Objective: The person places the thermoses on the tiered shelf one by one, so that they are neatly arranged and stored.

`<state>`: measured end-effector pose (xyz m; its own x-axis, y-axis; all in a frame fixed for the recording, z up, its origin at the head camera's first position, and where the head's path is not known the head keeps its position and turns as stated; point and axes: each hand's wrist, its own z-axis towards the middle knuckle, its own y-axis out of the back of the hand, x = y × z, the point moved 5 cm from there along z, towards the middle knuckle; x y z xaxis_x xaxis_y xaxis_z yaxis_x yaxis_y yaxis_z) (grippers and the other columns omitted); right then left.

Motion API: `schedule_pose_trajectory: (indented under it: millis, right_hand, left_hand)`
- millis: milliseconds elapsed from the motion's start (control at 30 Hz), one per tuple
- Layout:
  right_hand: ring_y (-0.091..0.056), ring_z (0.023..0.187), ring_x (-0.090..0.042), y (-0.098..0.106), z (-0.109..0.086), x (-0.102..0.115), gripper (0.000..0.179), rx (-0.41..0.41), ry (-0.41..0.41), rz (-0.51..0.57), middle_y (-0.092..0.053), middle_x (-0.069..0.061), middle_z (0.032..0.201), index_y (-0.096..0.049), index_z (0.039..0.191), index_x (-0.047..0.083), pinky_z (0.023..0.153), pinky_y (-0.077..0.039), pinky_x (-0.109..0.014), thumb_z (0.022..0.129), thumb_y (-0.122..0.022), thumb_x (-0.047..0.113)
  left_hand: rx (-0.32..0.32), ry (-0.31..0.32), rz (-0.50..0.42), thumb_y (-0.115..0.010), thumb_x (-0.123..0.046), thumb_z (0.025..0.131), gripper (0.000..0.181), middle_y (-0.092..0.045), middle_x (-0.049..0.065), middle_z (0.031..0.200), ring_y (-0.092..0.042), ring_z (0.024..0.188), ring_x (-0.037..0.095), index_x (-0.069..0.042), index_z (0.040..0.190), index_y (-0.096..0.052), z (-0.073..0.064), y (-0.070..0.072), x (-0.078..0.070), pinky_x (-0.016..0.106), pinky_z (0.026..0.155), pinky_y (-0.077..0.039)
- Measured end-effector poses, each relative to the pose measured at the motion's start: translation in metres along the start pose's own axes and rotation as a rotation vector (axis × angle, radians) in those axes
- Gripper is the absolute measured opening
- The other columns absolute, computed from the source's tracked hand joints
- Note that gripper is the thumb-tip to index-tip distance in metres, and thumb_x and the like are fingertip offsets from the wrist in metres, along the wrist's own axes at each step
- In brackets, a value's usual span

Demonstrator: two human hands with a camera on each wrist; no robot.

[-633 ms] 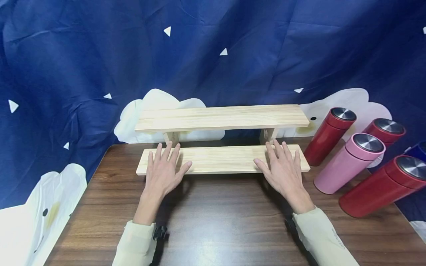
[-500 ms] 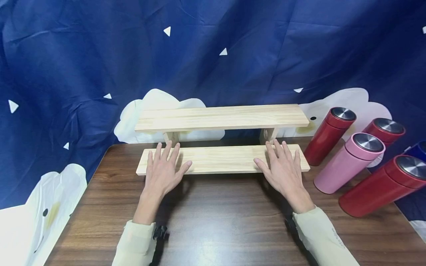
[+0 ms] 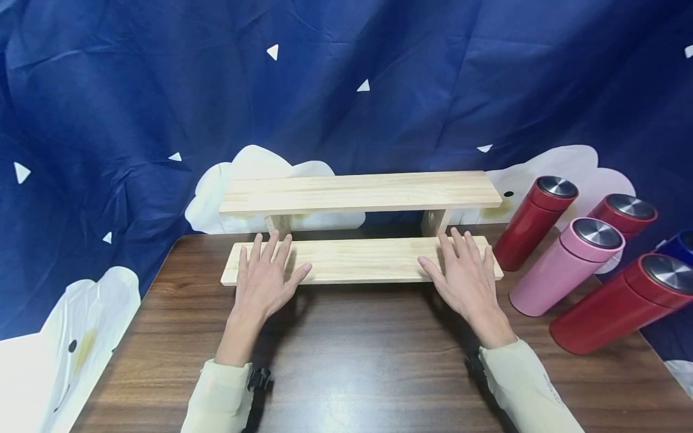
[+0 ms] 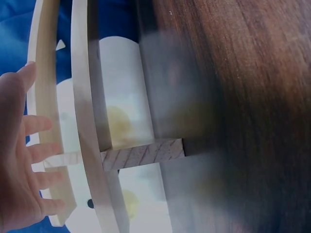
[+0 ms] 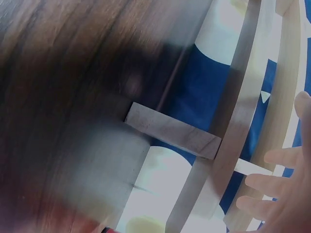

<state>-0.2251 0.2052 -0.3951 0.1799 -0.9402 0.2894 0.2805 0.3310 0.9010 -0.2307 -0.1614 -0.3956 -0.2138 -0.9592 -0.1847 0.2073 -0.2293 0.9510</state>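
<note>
"What do the hands have hold of?"

"Nothing: fingers and thumbs are spread out flat. The left hand (image 3: 265, 285) lies over the left end of the lower board (image 3: 352, 261), the right hand (image 3: 470, 279) over its right end. I can't tell whether every finger touches."

"What's changed from half a second ago?"

"The right hand has shifted slightly rightward in the frame; the left hand and the wooden shelf (image 3: 357, 192) look the same."

"And where's that shelf?"

"Mid-frame, on the brown table (image 3: 335, 337), upper board behind and above the lower."

"Any writing?"

"Small print on the right sleeve (image 3: 522, 385), lower right, too small to read."

"Further out?"

"At right, a pink bottle (image 3: 565, 270), three red bottles (image 3: 612, 310) and a blue bottle (image 3: 678, 248), cut by the edge."
</note>
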Motion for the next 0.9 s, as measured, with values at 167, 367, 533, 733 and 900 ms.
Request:
schedule_pose_trajectory:
  millis: [167, 367, 533, 733, 900]
  right_hand:
    - [-0.024, 0.146, -0.049, 0.003, -0.003, -0.004, 0.077, -0.027, -0.005, 0.02, -0.035, -0.028, 0.156, -0.04, 0.153, 0.004, 0.113, -0.008, -0.073, 0.101, -0.047, 0.06]
    - [-0.031, 0.142, -0.048, 0.006, -0.009, -0.011, 0.074, -0.069, -0.023, 0.075, -0.039, -0.027, 0.153, -0.043, 0.151, 0.002, 0.113, -0.014, -0.072, 0.101, -0.051, 0.055]
    - [-0.038, 0.138, -0.048, 0.01, -0.01, -0.016, 0.07, -0.123, -0.004, 0.117, -0.043, -0.026, 0.152, -0.044, 0.151, 0.002, 0.108, -0.026, -0.07, 0.1, -0.057, 0.049]
    - [-0.047, 0.131, -0.045, 0.018, -0.013, -0.021, 0.063, -0.209, 0.0, 0.269, -0.052, -0.021, 0.145, -0.049, 0.148, 0.005, 0.1, -0.037, -0.068, 0.097, -0.066, 0.037]
    - [-0.054, 0.125, -0.04, 0.03, -0.016, -0.026, 0.053, -0.301, -0.037, 0.44, -0.06, -0.021, 0.135, -0.056, 0.141, 0.004, 0.102, -0.044, -0.056, 0.093, -0.072, 0.021]
  left_hand:
    - [0.006, 0.001, -0.002, -0.037, -0.075, 0.096, 0.086, -0.027, 0.014, 0.164, -0.011, 0.152, 0.041, -0.015, 0.158, -0.035, -0.001, -0.002, 0.001, 0.064, 0.119, -0.005]
    - [0.004, 0.003, -0.009, -0.036, -0.076, 0.095, 0.087, -0.027, 0.015, 0.164, -0.011, 0.152, 0.041, -0.016, 0.158, -0.035, -0.002, -0.004, 0.005, 0.064, 0.119, -0.008]
    - [-0.016, -0.002, -0.018, -0.036, -0.074, 0.096, 0.084, -0.026, 0.013, 0.164, -0.013, 0.152, 0.041, -0.015, 0.157, -0.038, -0.002, -0.005, 0.01, 0.064, 0.118, -0.01]
    - [-0.125, -0.022, -0.075, -0.051, -0.062, 0.096, 0.072, -0.041, 0.017, 0.155, -0.03, 0.145, 0.041, -0.012, 0.149, -0.05, -0.003, -0.001, 0.019, 0.061, 0.116, -0.022]
    - [-0.224, 0.025, -0.187, -0.062, -0.049, 0.094, 0.059, -0.054, 0.015, 0.143, -0.046, 0.133, 0.038, -0.011, 0.139, -0.06, -0.007, 0.005, 0.034, 0.059, 0.105, -0.036]
